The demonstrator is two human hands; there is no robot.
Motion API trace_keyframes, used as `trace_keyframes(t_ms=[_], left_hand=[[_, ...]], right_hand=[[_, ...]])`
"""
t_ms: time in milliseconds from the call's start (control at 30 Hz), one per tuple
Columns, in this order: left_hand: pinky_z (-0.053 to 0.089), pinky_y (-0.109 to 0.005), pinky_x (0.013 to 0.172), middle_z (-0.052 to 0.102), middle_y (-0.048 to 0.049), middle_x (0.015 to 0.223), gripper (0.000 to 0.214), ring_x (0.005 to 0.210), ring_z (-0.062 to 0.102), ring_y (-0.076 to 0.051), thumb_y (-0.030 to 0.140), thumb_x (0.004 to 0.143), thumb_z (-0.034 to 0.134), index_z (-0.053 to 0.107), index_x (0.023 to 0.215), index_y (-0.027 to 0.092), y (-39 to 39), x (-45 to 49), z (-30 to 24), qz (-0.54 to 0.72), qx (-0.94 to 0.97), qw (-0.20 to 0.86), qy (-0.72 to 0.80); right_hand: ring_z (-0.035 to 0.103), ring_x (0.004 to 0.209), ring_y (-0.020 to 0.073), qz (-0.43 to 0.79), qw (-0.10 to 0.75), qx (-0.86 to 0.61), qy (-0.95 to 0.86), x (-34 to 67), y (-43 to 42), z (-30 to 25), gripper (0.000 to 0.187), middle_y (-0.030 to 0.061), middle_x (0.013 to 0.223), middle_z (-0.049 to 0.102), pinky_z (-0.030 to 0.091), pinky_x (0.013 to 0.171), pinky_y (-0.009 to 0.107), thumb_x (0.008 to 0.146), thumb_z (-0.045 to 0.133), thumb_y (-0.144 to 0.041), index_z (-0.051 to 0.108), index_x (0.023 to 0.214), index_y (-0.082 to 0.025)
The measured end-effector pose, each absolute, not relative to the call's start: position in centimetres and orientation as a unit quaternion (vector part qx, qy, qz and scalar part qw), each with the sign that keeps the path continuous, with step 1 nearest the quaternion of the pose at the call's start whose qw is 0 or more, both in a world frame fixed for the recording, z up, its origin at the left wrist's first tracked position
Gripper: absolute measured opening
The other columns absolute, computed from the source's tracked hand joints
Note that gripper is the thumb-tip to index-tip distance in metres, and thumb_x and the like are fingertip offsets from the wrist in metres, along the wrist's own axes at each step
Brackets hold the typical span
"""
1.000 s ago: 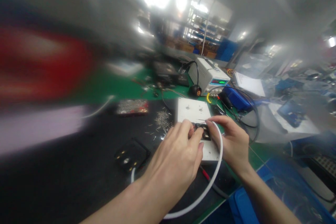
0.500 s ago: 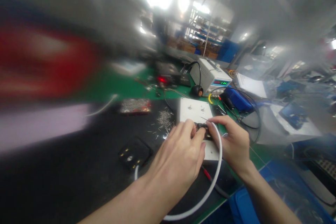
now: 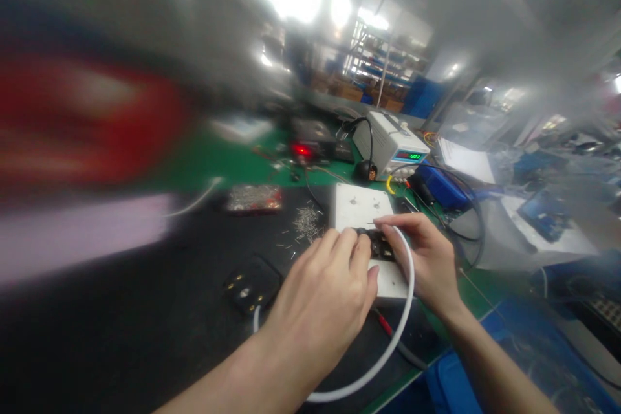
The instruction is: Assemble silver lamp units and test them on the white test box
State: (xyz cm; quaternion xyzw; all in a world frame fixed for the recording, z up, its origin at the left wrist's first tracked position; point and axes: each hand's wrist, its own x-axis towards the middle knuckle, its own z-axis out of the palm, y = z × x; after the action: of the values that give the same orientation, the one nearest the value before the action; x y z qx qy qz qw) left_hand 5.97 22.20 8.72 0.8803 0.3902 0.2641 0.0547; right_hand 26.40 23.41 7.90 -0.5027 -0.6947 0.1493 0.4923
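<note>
Left hand and right hand pinch 1 small black part (white plate under them); fitting it likely needs a steady hold.

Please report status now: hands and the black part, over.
Left hand and right hand both pinch small black part on white plate. White tube curves beside right hand, close.

A small black component is mostly hidden under the left hand and right hand; the red and pink smear far left is blurred beyond telling.
</note>
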Motion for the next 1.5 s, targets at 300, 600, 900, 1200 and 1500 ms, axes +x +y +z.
trace_keyframes(t_ms=[300, 600, 900, 1200, 1500], left_hand=[[0.058, -0.050, 0.083, 0.061, -0.0088, 0.107, 0.032, 0.098, 0.058, -0.029, 0.025, 0.106, 0.048, 0.060, 0.132, 0.012, 22.4, 5.9, 8.7, 0.262, 0.886, 0.050, 0.380], [0.058, -0.050, 0.084, 0.062, -0.0096, 0.108, 0.031, 0.100, 0.058, -0.030, 0.026, 0.106, 0.048, 0.059, 0.132, 0.012, 22.3, 5.8, 8.6, 0.260, 0.887, 0.054, 0.379], [0.058, -0.051, 0.085, 0.062, -0.0096, 0.108, 0.032, 0.100, 0.058, -0.030, 0.025, 0.106, 0.048, 0.059, 0.132, 0.011, 22.3, 5.9, 8.9, 0.261, 0.886, 0.055, 0.379], [0.058, -0.052, 0.085, 0.061, -0.0090, 0.108, 0.031, 0.100, 0.057, -0.030, 0.025, 0.106, 0.048, 0.060, 0.131, 0.012, 22.1, 5.8, 8.8, 0.262, 0.885, 0.054, 0.380], [0.058, -0.051, 0.085, 0.062, -0.0092, 0.109, 0.030, 0.101, 0.059, -0.030, 0.025, 0.105, 0.049, 0.060, 0.131, 0.013, 22.1, 5.9, 8.6, 0.260, 0.885, 0.055, 0.383]], right_hand=[[0.070, 0.096, 0.0119, 0.095, 0.459, -0.501, -0.727, 26.7, 23.5, 7.9, 0.010, -0.0022, 0.105, 0.073, 0.055, 0.088, 0.022, 0.100, 0.071, -0.021, 0.070, 0.110, -0.024], [0.069, 0.094, 0.0113, 0.038, 0.401, -0.478, -0.780, 27.0, 23.8, 8.6, 0.012, -0.0022, 0.103, 0.072, 0.053, 0.087, 0.022, 0.101, 0.066, -0.015, 0.067, 0.111, -0.023], [0.069, 0.096, 0.0149, 0.012, 0.385, -0.462, -0.799, 27.0, 23.8, 8.5, 0.014, 0.0012, 0.106, 0.071, 0.055, 0.088, 0.027, 0.102, 0.062, -0.014, 0.065, 0.113, -0.022], [0.068, 0.100, 0.0158, -0.021, 0.338, -0.426, -0.839, 27.1, 23.9, 9.0, 0.016, 0.0022, 0.109, 0.071, 0.054, 0.088, 0.028, 0.102, 0.061, -0.012, 0.063, 0.115, -0.022], [0.069, 0.098, 0.0193, -0.019, 0.330, -0.424, -0.843, 27.0, 24.0, 9.1, 0.012, 0.0052, 0.107, 0.072, 0.056, 0.086, 0.033, 0.105, 0.057, -0.016, 0.064, 0.113, -0.022]])
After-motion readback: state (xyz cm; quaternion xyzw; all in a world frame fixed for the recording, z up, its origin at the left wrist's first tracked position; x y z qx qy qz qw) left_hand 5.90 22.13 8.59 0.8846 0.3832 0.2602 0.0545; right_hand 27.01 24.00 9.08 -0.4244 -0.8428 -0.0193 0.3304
